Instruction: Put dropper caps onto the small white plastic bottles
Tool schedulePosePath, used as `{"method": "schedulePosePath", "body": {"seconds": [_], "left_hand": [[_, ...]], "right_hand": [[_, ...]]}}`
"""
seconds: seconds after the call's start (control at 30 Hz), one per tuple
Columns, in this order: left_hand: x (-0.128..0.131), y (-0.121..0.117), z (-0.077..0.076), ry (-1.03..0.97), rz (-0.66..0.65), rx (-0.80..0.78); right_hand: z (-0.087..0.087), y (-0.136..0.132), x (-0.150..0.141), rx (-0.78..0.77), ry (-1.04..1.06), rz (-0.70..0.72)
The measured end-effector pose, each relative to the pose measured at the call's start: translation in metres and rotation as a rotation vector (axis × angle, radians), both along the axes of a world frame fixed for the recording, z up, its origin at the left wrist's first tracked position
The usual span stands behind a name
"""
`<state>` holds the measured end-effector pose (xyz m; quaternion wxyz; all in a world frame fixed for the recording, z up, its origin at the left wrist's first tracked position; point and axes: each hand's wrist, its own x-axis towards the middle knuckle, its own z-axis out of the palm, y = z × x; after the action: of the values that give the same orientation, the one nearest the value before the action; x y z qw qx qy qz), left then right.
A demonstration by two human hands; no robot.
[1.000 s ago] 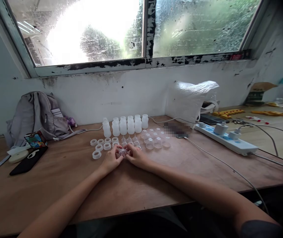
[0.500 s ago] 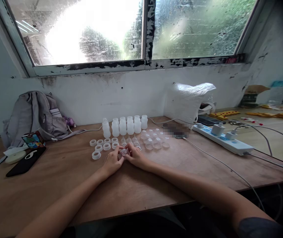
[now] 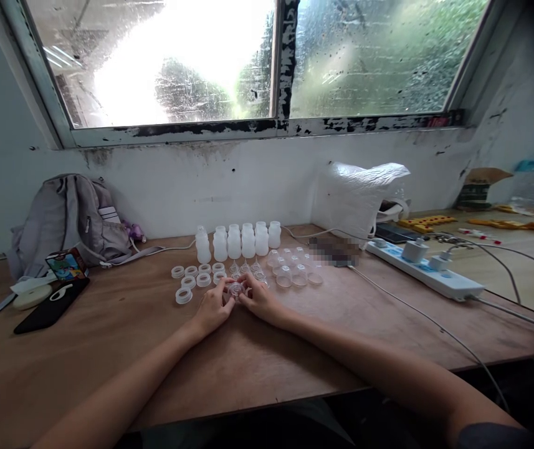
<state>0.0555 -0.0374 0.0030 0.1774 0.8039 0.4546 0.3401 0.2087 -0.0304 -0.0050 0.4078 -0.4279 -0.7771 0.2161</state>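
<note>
Between my left hand [image 3: 215, 305] and my right hand [image 3: 258, 300] is a clear baby bottle nipple [image 3: 236, 290], pinched from both sides just above the table. Whether a screw ring surrounds it is too small to tell. More clear nipples [image 3: 247, 267] stand right behind my fingers, partly hidden. White screw rings [image 3: 183, 295] lie in rows by my left hand. Several clear domed caps [image 3: 299, 274] sit to the right of my right hand. At the back stands a row of frosted baby bottles [image 3: 233, 242]; the leftmost one has a nipple on top.
On the left are a grey backpack [image 3: 68, 212], a black phone [image 3: 52, 305] and a small colourful box [image 3: 67, 264]. To the right, a white power strip [image 3: 428, 271] with plugs and cables crosses the table. A white plastic bag [image 3: 348, 199] stands against the wall. Part of another person's hand shows at the right edge.
The whole view has shifted slightly down and right. Both hands stay together on the nipple, with little visible movement of the fingers.
</note>
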Motion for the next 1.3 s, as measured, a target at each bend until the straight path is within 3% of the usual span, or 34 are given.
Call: {"method": "schedulePosePath", "body": {"seconds": [0.33,1.0,1.3], "left_hand": [[-0.0011,0.0029,-0.0045,0.009,-0.023,0.025],[-0.0016,0.0051,-0.0061,-0.016,0.005,0.022],[-0.0017,0.0056,-0.0051,-0.021,-0.009,0.01]], "right_hand": [[-0.0022,0.0009,-0.002,0.019,-0.059,-0.05],[-0.0026,0.0011,-0.0023,0.035,-0.002,0.036],[-0.0013,0.0004,-0.0031,0.053,-0.036,-0.019]]}}
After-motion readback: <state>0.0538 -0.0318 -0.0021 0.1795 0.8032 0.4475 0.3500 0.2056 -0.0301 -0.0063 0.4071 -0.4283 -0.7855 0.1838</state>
